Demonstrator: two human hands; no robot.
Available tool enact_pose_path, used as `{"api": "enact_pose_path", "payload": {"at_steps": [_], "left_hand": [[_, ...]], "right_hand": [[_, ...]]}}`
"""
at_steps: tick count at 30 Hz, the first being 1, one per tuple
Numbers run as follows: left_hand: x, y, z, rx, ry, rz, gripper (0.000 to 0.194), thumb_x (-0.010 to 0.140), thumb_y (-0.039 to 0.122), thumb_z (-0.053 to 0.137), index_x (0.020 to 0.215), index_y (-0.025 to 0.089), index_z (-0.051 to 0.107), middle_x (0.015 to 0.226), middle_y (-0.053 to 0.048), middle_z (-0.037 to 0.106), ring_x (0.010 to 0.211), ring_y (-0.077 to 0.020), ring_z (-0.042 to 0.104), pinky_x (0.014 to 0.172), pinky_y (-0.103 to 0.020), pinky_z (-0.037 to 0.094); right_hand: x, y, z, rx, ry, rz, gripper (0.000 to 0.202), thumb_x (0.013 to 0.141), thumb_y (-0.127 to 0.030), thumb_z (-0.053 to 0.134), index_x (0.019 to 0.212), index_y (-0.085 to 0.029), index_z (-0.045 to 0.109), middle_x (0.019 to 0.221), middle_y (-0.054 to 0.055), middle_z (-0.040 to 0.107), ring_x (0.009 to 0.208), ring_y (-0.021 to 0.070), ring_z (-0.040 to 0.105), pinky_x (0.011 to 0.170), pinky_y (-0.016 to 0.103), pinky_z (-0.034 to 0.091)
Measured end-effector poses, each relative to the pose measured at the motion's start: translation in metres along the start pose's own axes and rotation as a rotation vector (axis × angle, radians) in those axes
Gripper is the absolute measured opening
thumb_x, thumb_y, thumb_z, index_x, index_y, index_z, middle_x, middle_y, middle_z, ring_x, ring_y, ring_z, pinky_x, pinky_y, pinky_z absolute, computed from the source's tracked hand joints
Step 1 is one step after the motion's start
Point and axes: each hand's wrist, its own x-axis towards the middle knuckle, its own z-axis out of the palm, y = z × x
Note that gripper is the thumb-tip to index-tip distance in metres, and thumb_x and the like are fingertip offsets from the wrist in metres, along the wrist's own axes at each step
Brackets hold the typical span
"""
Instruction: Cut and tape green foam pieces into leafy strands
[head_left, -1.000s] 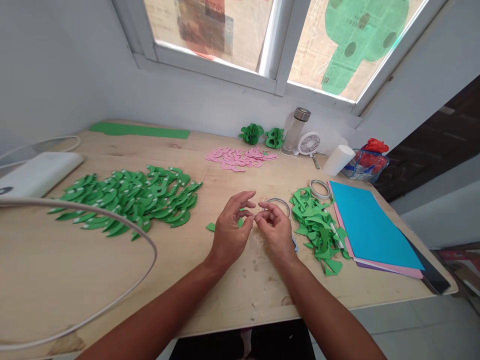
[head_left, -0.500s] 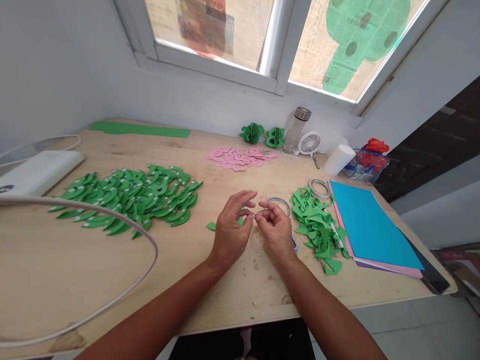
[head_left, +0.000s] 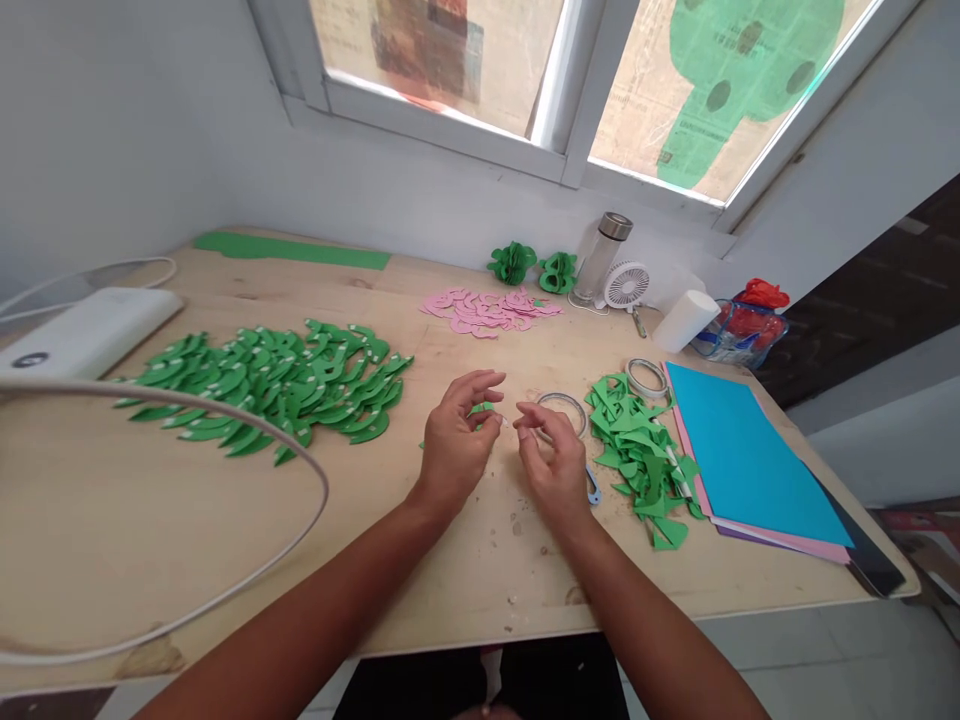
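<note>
My left hand (head_left: 459,440) is over the middle of the table, thumb and forefinger pinched on a small whitish piece of tape (head_left: 504,421). A green paper piece (head_left: 482,408) shows behind its fingers, mostly hidden. Just to the right is my right hand (head_left: 556,468), its fingers bent and apart from the thumb, with nothing visible in them. A tape roll (head_left: 564,402) lies flat behind the right hand. The blue handle of a tool (head_left: 593,486) sticks out beside that hand; the rest is covered.
Green cut-outs with white tabs (head_left: 277,385) are heaped left. Pink cut-outs (head_left: 491,310) lie farther back, near two green paper balls (head_left: 512,262), a bottle (head_left: 604,255) and a fan (head_left: 627,286). Green scraps (head_left: 637,450) and blue sheets (head_left: 750,455) are right; a white cable (head_left: 319,490) arcs left.
My hands have come apart: fingertips that met now have a gap between them. The small whitish piece stays at my left fingertips. The view has shifted slightly.
</note>
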Motion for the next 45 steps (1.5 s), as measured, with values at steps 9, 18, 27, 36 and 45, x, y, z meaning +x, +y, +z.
{"api": "enact_pose_path", "payload": {"at_steps": [9, 18, 27, 36, 45], "left_hand": [[0.004, 0.007, -0.003, -0.123, 0.048, -0.21, 0.044, 0.062, 0.01, 0.061, 0.105, 0.017, 0.064, 0.112, -0.009, 0.061, 0.098, -0.0189, 0.06, 0.06, -0.02, 0.048], [0.005, 0.011, -0.004, -0.133, 0.056, -0.227, 0.045, 0.059, 0.009, 0.06, 0.102, 0.017, 0.065, 0.113, -0.009, 0.061, 0.097, -0.0194, 0.06, 0.057, -0.019, 0.047], [0.004, 0.015, -0.005, -0.123, 0.058, -0.255, 0.046, 0.058, 0.01, 0.061, 0.103, 0.018, 0.066, 0.109, -0.009, 0.063, 0.096, -0.0198, 0.06, 0.056, -0.019, 0.047], [0.003, 0.017, -0.005, -0.109, 0.062, -0.273, 0.045, 0.059, 0.009, 0.06, 0.103, 0.018, 0.065, 0.112, -0.009, 0.062, 0.098, -0.02, 0.06, 0.054, -0.018, 0.046], [0.004, 0.016, -0.006, -0.115, 0.05, -0.276, 0.044, 0.058, 0.011, 0.063, 0.102, 0.018, 0.066, 0.103, -0.009, 0.064, 0.1, -0.023, 0.06, 0.054, -0.02, 0.047]], "right_hand": [[-0.003, 0.002, 0.001, -0.464, -0.006, -0.388, 0.026, 0.087, -0.015, 0.05, 0.108, -0.019, 0.064, 0.091, 0.006, 0.068, 0.088, 0.021, 0.055, 0.077, 0.037, 0.039], [-0.003, -0.004, 0.002, -0.617, 0.001, -0.461, 0.026, 0.089, -0.015, 0.049, 0.11, -0.02, 0.064, 0.091, 0.006, 0.067, 0.093, 0.0213, 0.053, 0.079, 0.037, 0.036], [-0.003, -0.004, 0.002, -0.654, 0.024, -0.472, 0.025, 0.089, -0.014, 0.049, 0.108, -0.02, 0.064, 0.091, 0.006, 0.067, 0.092, 0.0204, 0.053, 0.079, 0.036, 0.035], [-0.003, -0.002, 0.003, -0.69, 0.021, -0.494, 0.027, 0.087, -0.012, 0.05, 0.108, -0.02, 0.064, 0.09, 0.006, 0.066, 0.093, 0.0207, 0.053, 0.079, 0.036, 0.035], [-0.004, -0.006, 0.004, -0.762, -0.032, -0.482, 0.026, 0.089, -0.014, 0.05, 0.112, -0.018, 0.062, 0.091, 0.007, 0.067, 0.096, 0.0219, 0.053, 0.081, 0.038, 0.035]]}}
